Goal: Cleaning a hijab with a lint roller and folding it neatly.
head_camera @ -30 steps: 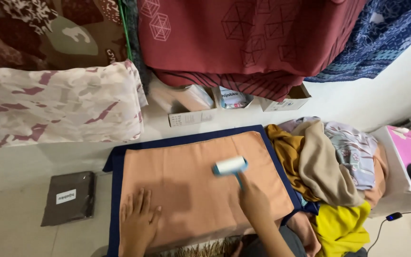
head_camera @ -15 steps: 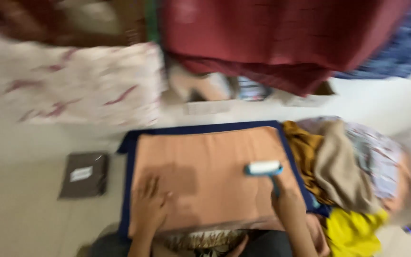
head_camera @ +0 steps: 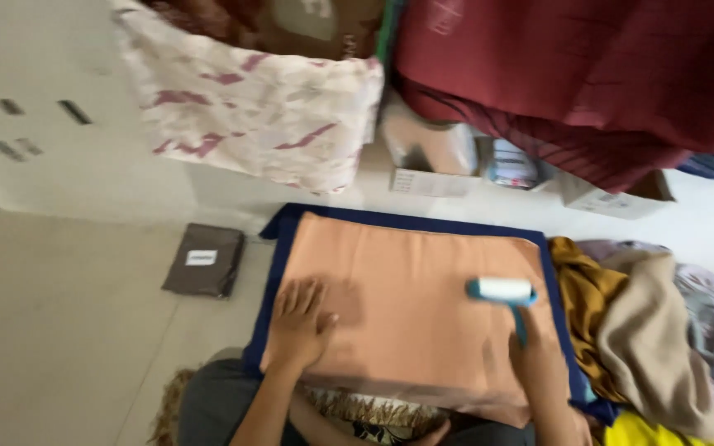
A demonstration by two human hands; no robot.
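**Lint roller works the right side of the peach cloth**

The dark red cloth (head_camera: 588, 74) hangs above everything, up and to the right of the peach cloth, with a cream and maroon patterned cloth (head_camera: 266, 107) hanging beside it on the left. The peach cloth (head_camera: 411, 306) itself lies flat on a navy mat (head_camera: 287, 239) on the pale floor (head_camera: 68, 330). To its right is a heap of clothes (head_camera: 646, 330), mustard, tan and pale print, touching the mat's edge. To its left, well apart, lies a flat grey packet (head_camera: 206, 260) with a white label.

Compared with a second ago, the roller sits nearer the right edge of the peach cloth, and the view has swung left, showing more bare floor. I judge the rolling pass is working across the right part of the cloth.

The left hand (head_camera: 297, 324) lies flat on the peach cloth's lower left part, fingers spread and released, pressing it down. The right hand (head_camera: 539, 363) is clenched round the handle of the lint roller (head_camera: 502, 291), whose white head rests on the cloth near the right edge.

Above the peach cloth, under the hanging cloths, stand small cardboard boxes (head_camera: 427, 182); what they hold is too blurred to tell.
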